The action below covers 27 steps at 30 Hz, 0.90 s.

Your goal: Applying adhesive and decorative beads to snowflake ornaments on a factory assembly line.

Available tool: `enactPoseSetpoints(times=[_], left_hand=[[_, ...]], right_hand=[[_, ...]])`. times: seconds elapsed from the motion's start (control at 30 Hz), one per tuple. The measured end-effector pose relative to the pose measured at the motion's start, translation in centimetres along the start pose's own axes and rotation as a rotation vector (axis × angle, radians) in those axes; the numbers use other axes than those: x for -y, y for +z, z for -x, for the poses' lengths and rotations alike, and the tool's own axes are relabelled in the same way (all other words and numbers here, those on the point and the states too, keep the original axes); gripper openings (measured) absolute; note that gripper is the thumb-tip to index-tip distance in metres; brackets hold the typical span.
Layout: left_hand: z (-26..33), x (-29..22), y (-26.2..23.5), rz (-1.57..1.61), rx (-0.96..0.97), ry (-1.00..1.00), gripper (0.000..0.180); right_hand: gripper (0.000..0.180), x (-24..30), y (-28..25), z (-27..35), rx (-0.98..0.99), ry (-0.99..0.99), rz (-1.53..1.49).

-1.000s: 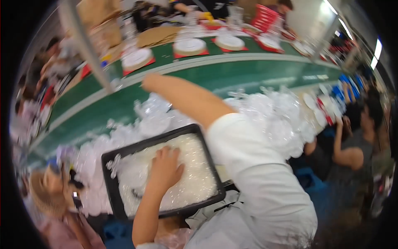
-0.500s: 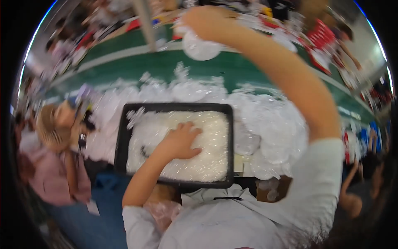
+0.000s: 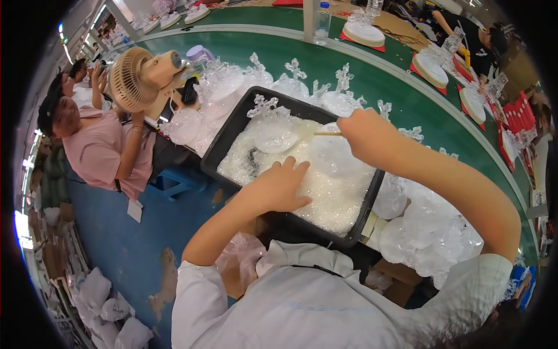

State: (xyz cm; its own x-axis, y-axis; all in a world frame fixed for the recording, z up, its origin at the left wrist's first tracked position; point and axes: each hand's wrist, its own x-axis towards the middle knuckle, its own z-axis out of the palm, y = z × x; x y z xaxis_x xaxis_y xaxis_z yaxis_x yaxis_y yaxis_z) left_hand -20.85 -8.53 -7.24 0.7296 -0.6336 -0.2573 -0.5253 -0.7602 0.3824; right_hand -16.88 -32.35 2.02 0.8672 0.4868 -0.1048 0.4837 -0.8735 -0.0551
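My left hand (image 3: 280, 189) rests on the white glittery granules (image 3: 337, 206) filling a black tray (image 3: 229, 139), its fingers spread. My right hand (image 3: 365, 136) is closed around a thin tan stick (image 3: 327, 134) over the tray's far right part. Just below that hand is a round whitish disc (image 3: 336, 156); whether the fingers also touch it is hidden. Another round clear piece (image 3: 275, 138), topped by a clear snowflake (image 3: 261, 104), lies in the granules near the far left corner. A small dark thing (image 3: 253, 161) is partly buried beside it.
Clear round pieces with snowflake tops crowd the green table (image 3: 389, 99) behind the tray, and more heap up at right (image 3: 430, 232). A beige fan (image 3: 135, 78) and purple cup (image 3: 199, 54) stand at left, beside a seated person in pink. A water bottle (image 3: 322, 23) stands farther back.
My right hand has come back from beyond the tray to above it, where a tan stick now shows in it. My left hand stays over the granules. The whole view has turned.
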Motion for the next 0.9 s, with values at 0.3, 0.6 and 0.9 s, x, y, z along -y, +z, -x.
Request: enactPoseSetpoints(times=[0.3,0.6,0.9], left_hand=[[-2.5,-1.3,2.1,0.401,-0.327,0.102,0.067],[-1.1,0.0,-0.4,0.103,0.032,0.03,0.109],[-3.0,-1.0,3.6,0.321,-0.174,-0.022,0.087]], right_hand=[[0.016,-1.1,1.4,-1.6,0.11,0.127,-0.018],[0.034,-3.0,-1.7,1.7,0.012,-0.323,0.057],[0.028,-5.2,1.1,0.1,0.247,-0.645,0.381]])
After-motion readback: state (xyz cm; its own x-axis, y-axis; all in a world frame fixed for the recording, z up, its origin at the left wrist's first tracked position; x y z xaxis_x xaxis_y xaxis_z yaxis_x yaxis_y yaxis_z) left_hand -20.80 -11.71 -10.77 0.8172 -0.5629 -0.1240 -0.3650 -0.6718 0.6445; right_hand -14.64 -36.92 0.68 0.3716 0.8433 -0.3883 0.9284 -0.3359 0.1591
